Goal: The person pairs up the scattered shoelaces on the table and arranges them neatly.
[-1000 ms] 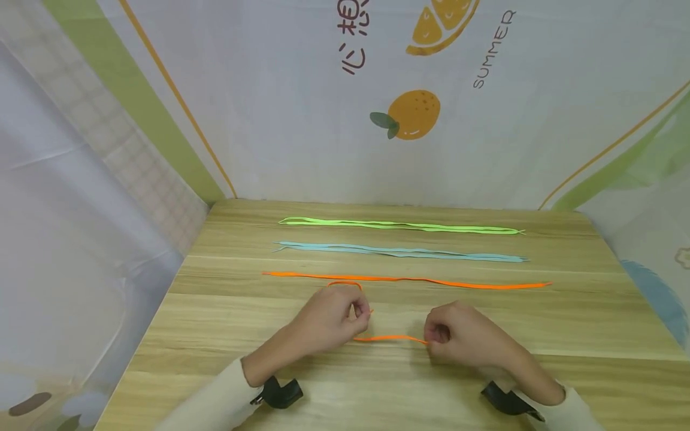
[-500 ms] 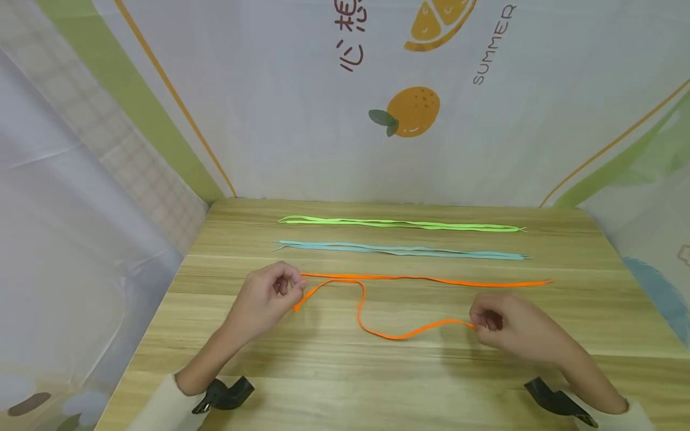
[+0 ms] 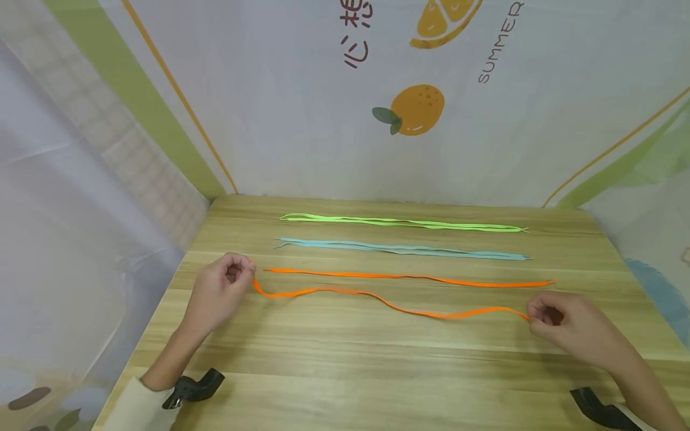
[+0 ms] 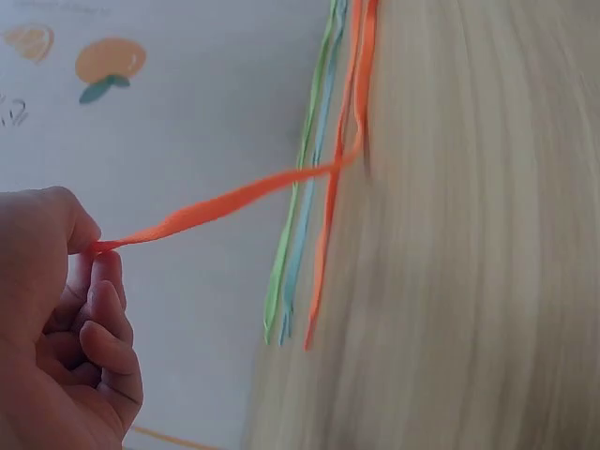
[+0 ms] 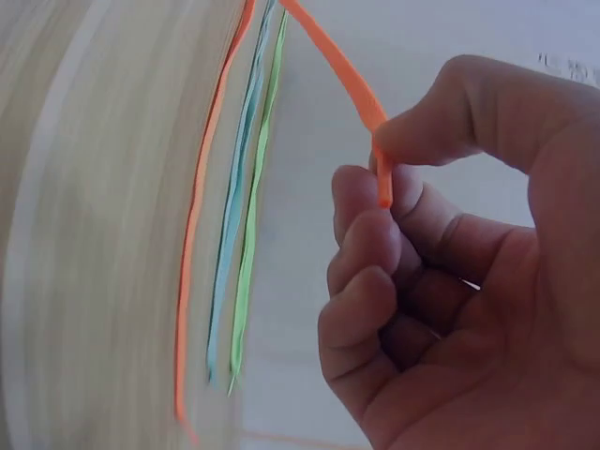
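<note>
An orange shoelace (image 3: 409, 311) stretches between both hands in a slack, wavy line. My left hand (image 3: 220, 293) pinches one end between thumb and forefinger, raised above the table in the left wrist view. The other end sits between the thumb and fingers of my right hand (image 3: 577, 326), and its tip (image 5: 384, 192) pokes out below the thumb in the right wrist view. Just beyond it a second orange shoelace (image 3: 377, 276) lies nearly straight on the table. Farther back are a pair of light blue shoelaces (image 3: 399, 247) and a pair of yellow-green shoelaces (image 3: 399, 222), roughly parallel to it.
The wooden table (image 3: 345, 377) ends at a white printed cloth (image 3: 302, 137) standing behind it. Another cloth hangs along the left side (image 3: 64, 197). A black wrist strap mount (image 3: 194, 388) shows on the left wrist, and a similar one (image 3: 604, 410) on the right.
Both hands have moved apart, left hand leftward and right hand rightward. The held orange shoelace, looped and bunched before, is now drawn out into one long wavy line.
</note>
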Tool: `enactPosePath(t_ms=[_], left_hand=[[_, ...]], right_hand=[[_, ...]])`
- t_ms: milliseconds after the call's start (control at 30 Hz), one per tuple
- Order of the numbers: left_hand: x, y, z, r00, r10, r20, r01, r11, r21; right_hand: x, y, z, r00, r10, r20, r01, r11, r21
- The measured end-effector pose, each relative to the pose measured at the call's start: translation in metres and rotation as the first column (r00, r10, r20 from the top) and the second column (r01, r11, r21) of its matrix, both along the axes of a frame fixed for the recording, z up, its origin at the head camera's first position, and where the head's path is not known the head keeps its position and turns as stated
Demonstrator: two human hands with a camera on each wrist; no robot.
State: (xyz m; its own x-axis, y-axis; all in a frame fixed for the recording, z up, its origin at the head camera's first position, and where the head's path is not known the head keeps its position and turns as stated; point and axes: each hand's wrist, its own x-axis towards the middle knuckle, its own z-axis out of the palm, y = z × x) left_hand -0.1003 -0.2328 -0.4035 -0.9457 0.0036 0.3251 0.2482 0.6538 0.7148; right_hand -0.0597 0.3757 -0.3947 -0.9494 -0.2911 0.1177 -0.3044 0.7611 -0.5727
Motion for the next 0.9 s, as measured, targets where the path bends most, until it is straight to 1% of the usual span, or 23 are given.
enactPosePath(t_ms=[133,300,400,500,600,700,800,900], left_hand=[[-0.003,-0.012,-0.005,0.999,0.046,0.0,-0.046,0.998,-0.035],[-0.007,-0.022,-0.008,0.997,0.076,-0.016,-0.077,0.993,-0.086],[-0.009,-0.027,-0.009,0.995,0.093,-0.029,-0.095,0.99,-0.105],[-0.01,-0.03,-0.012,0.993,0.104,-0.056,-0.11,0.985,-0.132],[-0.012,-0.032,-0.016,0.992,0.1,-0.082,-0.112,0.981,-0.157],[-0.013,-0.032,-0.02,0.992,0.093,-0.089,-0.107,0.978,-0.178],[-0.015,-0.031,-0.022,0.993,0.087,-0.076,-0.1,0.975,-0.196],[-0.016,-0.03,-0.023,0.996,0.082,-0.042,-0.089,0.971,-0.22]], right_hand=[[0.004,0.017,-0.004,0.999,-0.053,-0.012,0.053,0.998,0.041],[0.007,0.037,-0.008,0.99,-0.138,0.001,0.137,0.983,0.12],[0.006,0.05,-0.01,0.983,-0.185,0.015,0.18,0.971,0.156],[0.002,0.06,-0.01,0.974,-0.223,0.043,0.212,0.961,0.175],[-0.002,0.066,-0.011,0.965,-0.257,0.059,0.241,0.951,0.193],[-0.006,0.072,-0.013,0.964,-0.264,0.039,0.251,0.947,0.2],[-0.01,0.077,-0.015,0.962,-0.274,0.015,0.264,0.938,0.227],[-0.015,0.08,-0.017,0.957,-0.291,0.0,0.282,0.925,0.257]])
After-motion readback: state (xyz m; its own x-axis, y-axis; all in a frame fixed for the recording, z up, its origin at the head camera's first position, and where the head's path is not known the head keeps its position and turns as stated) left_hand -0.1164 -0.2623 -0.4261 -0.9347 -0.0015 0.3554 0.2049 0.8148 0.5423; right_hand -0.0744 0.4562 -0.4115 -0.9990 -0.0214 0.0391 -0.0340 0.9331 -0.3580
